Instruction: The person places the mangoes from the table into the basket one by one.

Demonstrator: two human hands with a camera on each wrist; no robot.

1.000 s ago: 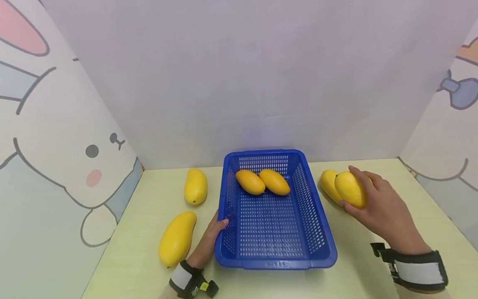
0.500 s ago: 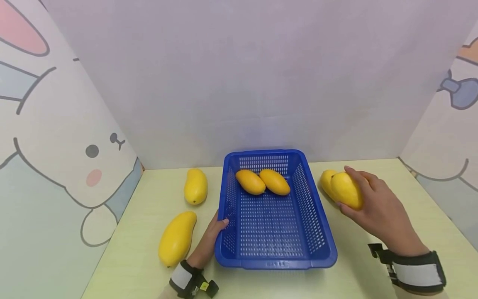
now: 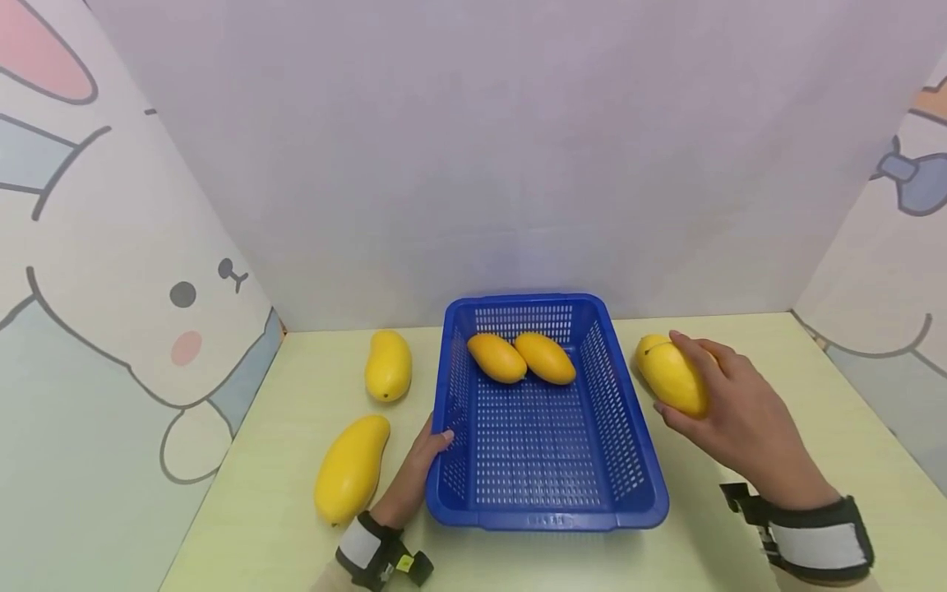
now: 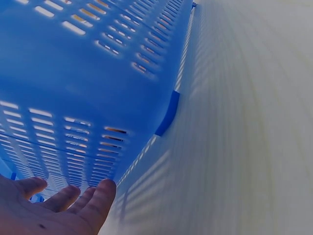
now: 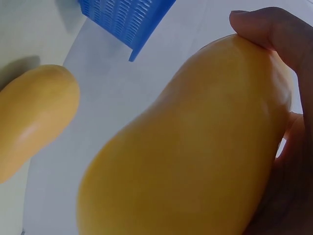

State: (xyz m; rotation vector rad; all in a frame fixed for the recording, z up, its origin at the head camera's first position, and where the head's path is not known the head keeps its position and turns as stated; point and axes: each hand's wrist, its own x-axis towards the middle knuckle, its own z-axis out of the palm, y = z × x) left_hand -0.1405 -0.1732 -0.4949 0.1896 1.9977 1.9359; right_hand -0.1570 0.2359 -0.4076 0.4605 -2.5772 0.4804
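**Mango lifted toward the basket**

The right hand (image 3: 728, 411) curls its fingers around a mango (image 3: 669, 378), which has drifted leftward over the last second, nearer the blue basket (image 3: 547, 510); I judge it is being carried there. The left hand (image 3: 418, 469) stays relaxed, straight fingers against the basket's near-left wall. A second mango (image 5: 34, 117) lies beyond the held one on the tabletop (image 3: 281, 510), almost wholly hidden in the head view.

Blue slotted basket (image 4: 93, 73) wall close up, left hand (image 4: 54, 208) fingers straight against it; pale table (image 4: 244, 122) beside
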